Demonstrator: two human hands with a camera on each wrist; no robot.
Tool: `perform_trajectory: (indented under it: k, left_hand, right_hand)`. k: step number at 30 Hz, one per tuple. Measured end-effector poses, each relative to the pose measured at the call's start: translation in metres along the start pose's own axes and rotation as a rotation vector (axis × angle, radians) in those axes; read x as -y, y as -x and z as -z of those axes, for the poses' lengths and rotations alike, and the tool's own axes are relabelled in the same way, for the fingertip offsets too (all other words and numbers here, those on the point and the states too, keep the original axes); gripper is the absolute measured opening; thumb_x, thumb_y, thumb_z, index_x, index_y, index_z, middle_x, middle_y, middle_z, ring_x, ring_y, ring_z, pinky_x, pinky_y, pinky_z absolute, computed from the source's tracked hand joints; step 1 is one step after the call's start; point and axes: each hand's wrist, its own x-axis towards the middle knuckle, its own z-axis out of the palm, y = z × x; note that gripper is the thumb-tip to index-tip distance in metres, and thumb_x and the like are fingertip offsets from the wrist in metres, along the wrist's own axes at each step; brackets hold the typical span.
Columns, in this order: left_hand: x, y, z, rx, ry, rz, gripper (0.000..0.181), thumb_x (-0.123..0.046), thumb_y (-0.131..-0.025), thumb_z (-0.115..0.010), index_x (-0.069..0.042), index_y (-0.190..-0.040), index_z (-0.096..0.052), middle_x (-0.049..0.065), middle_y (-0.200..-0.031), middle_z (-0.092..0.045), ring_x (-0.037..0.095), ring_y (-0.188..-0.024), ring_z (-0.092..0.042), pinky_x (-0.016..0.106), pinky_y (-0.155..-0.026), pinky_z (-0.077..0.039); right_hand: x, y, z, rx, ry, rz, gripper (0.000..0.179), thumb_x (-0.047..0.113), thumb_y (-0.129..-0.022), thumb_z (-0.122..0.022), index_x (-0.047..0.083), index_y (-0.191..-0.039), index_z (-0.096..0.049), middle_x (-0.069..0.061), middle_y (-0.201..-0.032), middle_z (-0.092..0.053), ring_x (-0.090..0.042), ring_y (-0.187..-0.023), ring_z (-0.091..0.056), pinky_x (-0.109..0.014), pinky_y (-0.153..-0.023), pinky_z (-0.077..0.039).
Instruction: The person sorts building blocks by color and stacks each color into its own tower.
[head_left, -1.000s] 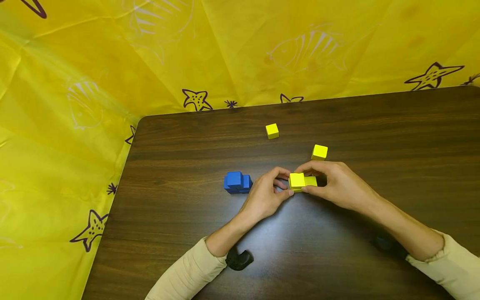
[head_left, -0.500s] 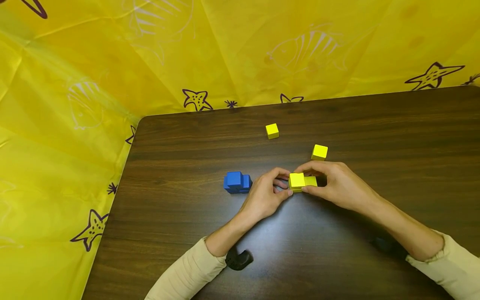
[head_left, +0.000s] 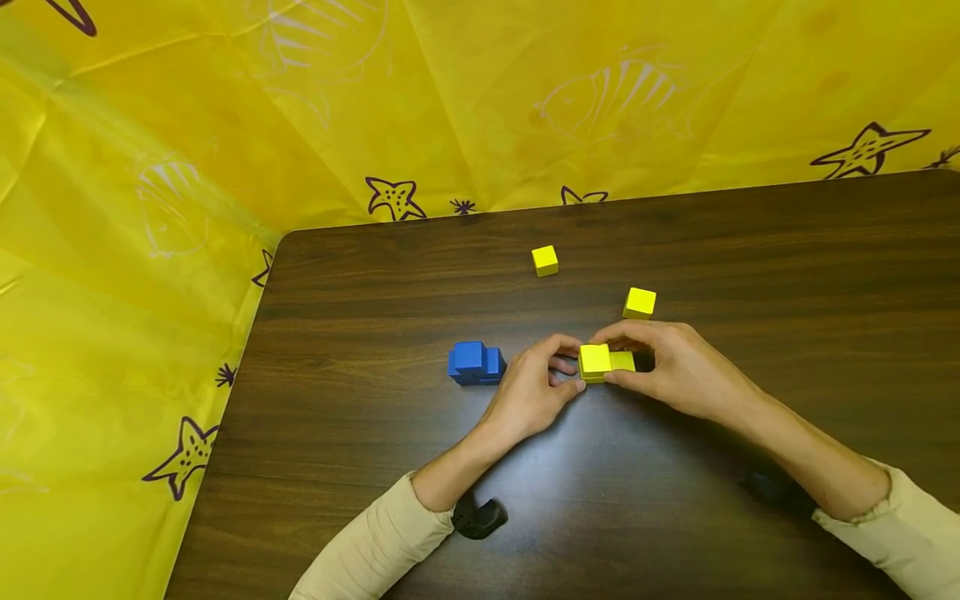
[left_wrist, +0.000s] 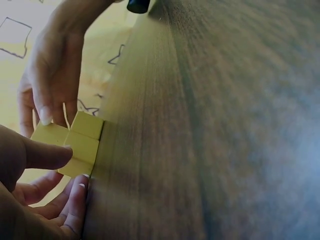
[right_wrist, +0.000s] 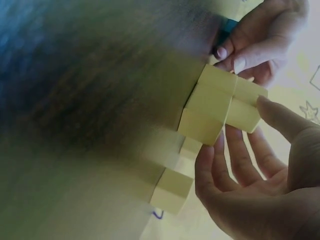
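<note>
In the head view, yellow cube blocks stand as a small stack on the dark wooden table (head_left: 360, 433), with one upper block (head_left: 595, 358) above a lower row (head_left: 622, 362). My right hand (head_left: 686, 371) pinches the upper block between thumb and fingers, as the right wrist view also shows with its thumb on that block (right_wrist: 244, 111). From the left, my left hand (head_left: 528, 387) holds the stack's left end, thumb on the near side and fingers curled at the far side. The left wrist view shows that thumb (left_wrist: 50, 154) against the yellow blocks (left_wrist: 82, 150).
Left of my left hand sits a cluster of blue blocks (head_left: 470, 362). Two loose yellow blocks lie farther back, one at the rear (head_left: 545, 261) and another (head_left: 640, 302) just beyond my right hand. A yellow patterned cloth (head_left: 465, 92) borders the table's back and left edges.
</note>
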Motion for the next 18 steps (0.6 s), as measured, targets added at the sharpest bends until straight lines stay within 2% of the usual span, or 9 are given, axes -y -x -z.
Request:
perform_trajectory:
  k: [6,12,18]
  left_hand:
    - [-0.001,0.001,0.0,-0.003,-0.001,-0.008,0.042,-0.012,-0.085,-0.079,-0.014,-0.124,-0.064,0.0,-0.116,-0.067,0.01,-0.094,-0.065,0.02,-0.075,-0.051]
    - [-0.003,0.003,0.0,-0.023,-0.042,-0.035,0.043,-0.016,-0.085,-0.08,-0.016,-0.124,-0.063,0.0,-0.118,-0.064,0.009,-0.092,-0.063,0.019,-0.072,-0.049]
    - [-0.003,0.002,0.0,-0.023,-0.03,-0.041,0.041,-0.016,-0.086,-0.079,-0.017,-0.124,-0.063,-0.001,-0.119,-0.064,0.009,-0.093,-0.063,0.018,-0.073,-0.049]
  right_hand:
    - [-0.002,0.001,0.006,-0.021,-0.003,0.023,0.046,0.006,-0.077,-0.086,0.018,-0.118,-0.069,0.008,-0.109,-0.07,-0.011,-0.095,-0.068,-0.033,-0.082,-0.054]
    - [-0.005,0.003,0.014,-0.055,0.024,0.037,0.041,0.009,-0.079,-0.084,0.015,-0.116,-0.069,0.004,-0.109,-0.071,-0.014,-0.094,-0.067,-0.028,-0.081,-0.054]
    - [-0.008,0.005,0.02,-0.075,0.072,0.038,0.037,0.011,-0.08,-0.084,0.016,-0.114,-0.07,0.005,-0.107,-0.071,-0.016,-0.092,-0.067,-0.032,-0.079,-0.054]
